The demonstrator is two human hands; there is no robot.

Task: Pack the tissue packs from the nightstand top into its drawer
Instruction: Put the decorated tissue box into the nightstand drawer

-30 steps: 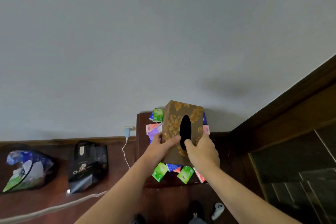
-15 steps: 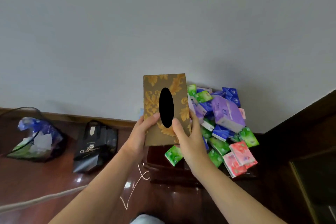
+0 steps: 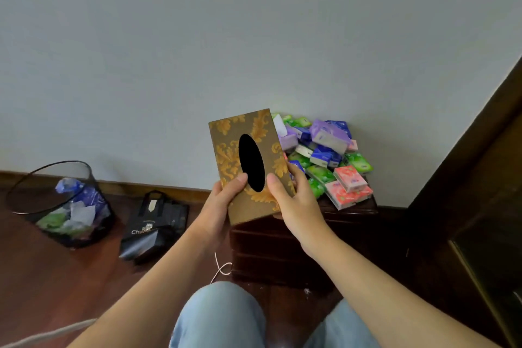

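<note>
Far left on the dark wood floor, a clear-sided waste bin tilts against the wall, crumpled wrappers inside. Just right of it slumps a black paper bag, white lettering partly readable. A thin white cord loops on the floor beside the nightstand's left edge.

Centre stage: the tissue box, brown with gold leaf pattern and a black oval slot, held up off the nightstand top, tilted, slot facing the camera. The left hand grips its lower left corner, thumb curled onto the front by the slot, fingers hidden behind. The right hand clamps the lower right edge, thumb pressed on the front face, fingers wrapped round the back.

Below the box, the dark nightstand shows its drawer fronts closed. On its top, piled toward the back and right edge against the wall, sits the heap of tissue packs: purple and blue ones high at the back, green in the middle, pink ones hanging out over the front right corner.

Bottom of frame, two knees in light blue jeans. Far right, a dark wooden bed frame runs up the edge.
</note>
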